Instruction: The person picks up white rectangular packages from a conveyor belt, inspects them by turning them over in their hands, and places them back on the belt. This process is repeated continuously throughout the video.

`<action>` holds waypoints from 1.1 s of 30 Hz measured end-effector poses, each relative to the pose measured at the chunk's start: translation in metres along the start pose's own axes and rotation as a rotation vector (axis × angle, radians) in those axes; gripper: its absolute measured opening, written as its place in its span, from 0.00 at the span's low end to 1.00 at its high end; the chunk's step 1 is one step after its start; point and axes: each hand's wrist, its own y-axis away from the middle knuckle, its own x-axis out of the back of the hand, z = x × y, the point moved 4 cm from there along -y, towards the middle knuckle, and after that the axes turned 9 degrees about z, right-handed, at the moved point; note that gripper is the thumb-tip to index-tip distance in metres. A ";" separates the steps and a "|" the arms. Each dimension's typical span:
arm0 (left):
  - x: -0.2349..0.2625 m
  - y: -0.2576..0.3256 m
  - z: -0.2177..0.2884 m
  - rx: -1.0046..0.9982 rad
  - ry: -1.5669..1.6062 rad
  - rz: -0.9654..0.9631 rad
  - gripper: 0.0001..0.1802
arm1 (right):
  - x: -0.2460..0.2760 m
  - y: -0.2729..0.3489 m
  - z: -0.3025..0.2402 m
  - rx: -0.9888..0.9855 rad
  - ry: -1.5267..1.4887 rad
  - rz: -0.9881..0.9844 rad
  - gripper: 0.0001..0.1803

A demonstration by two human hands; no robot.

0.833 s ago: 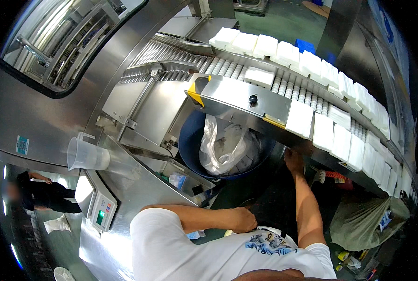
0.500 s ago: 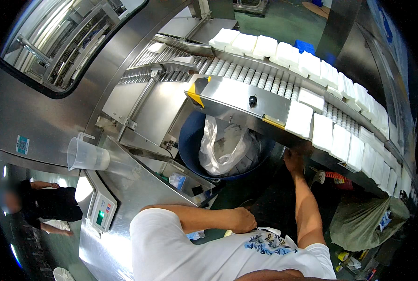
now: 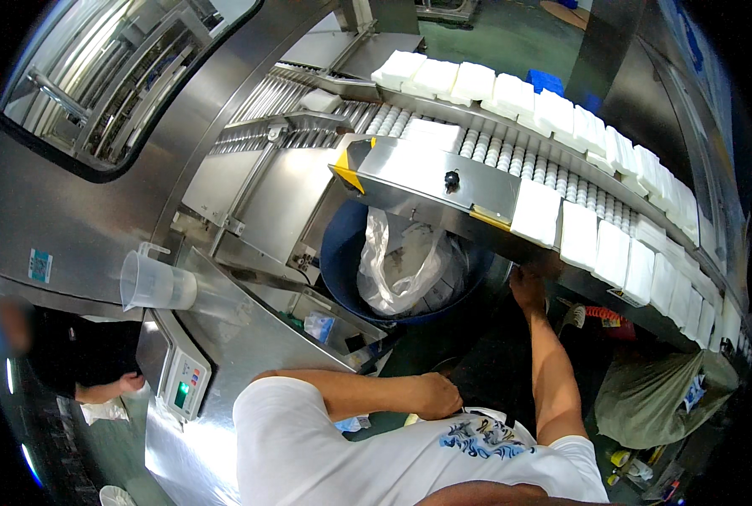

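My left hand (image 3: 437,396) rests at my waist against my white shirt, its fingers curled closed; whatever they may hold is hidden. My right hand (image 3: 528,289) reaches forward to the shadowed underside of the conveyor's near edge, beside a blue bin (image 3: 342,270). Its fingers are too dark to make out. Right above that hand, a row of white packs (image 3: 578,236) stands along the near ledge. One white pack (image 3: 435,135) lies on the white rollers (image 3: 498,156), and a smaller-looking white pack (image 3: 321,101) is on the metal rollers farther left.
More white packs (image 3: 515,94) line the far rail. A clear plastic bag (image 3: 393,291) lies in the bin. On the left, a steel table (image 3: 224,337) carries a plastic measuring jug (image 3: 157,281) and a scale (image 3: 185,384). A green sack (image 3: 646,405) hangs at right. Another person (image 3: 81,350) stands far left.
The packs on the rollers have travelled right along the conveyor. The other person at the left has shifted nearer the table, arm now lower. Both my hands have stayed in place.
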 end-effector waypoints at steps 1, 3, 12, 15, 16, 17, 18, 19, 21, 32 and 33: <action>-0.002 -0.003 -0.002 0.002 0.009 -0.003 0.17 | 0.003 -0.001 0.000 0.022 0.013 0.016 0.19; -0.005 -0.004 -0.004 0.009 0.018 0.009 0.17 | 0.010 0.002 -0.010 0.081 0.076 -0.064 0.20; 0.003 -0.004 0.002 0.073 -0.012 -0.066 0.17 | 0.158 0.072 -0.258 0.662 -0.585 -0.431 0.10; -0.010 -0.009 -0.007 0.048 -0.028 -0.042 0.18 | 0.241 0.030 -0.324 0.802 -0.584 -0.216 0.09; -0.019 -0.013 -0.013 0.038 -0.043 -0.013 0.18 | 0.261 0.002 -0.334 0.575 -0.585 -0.237 0.11; -0.025 -0.014 -0.016 0.033 -0.056 0.017 0.18 | 0.270 -0.028 -0.340 0.352 -0.586 -0.259 0.12; -0.022 -0.011 -0.015 0.051 -0.048 0.012 0.18 | 0.275 -0.067 -0.339 0.421 -0.526 -0.119 0.15; -0.014 -0.011 -0.015 0.048 -0.058 0.005 0.18 | 0.274 -0.109 -0.323 0.371 -0.459 -0.141 0.16; -0.009 -0.012 -0.013 0.052 -0.059 -0.014 0.19 | 0.256 -0.181 -0.280 0.337 -0.050 -0.205 0.27; -0.012 -0.009 -0.010 0.069 -0.161 -0.108 0.22 | 0.200 -0.214 -0.208 -0.099 0.213 -0.328 0.34; -0.013 -0.009 -0.011 0.060 -0.152 -0.074 0.22 | 0.197 -0.215 -0.201 -0.141 0.160 -0.314 0.32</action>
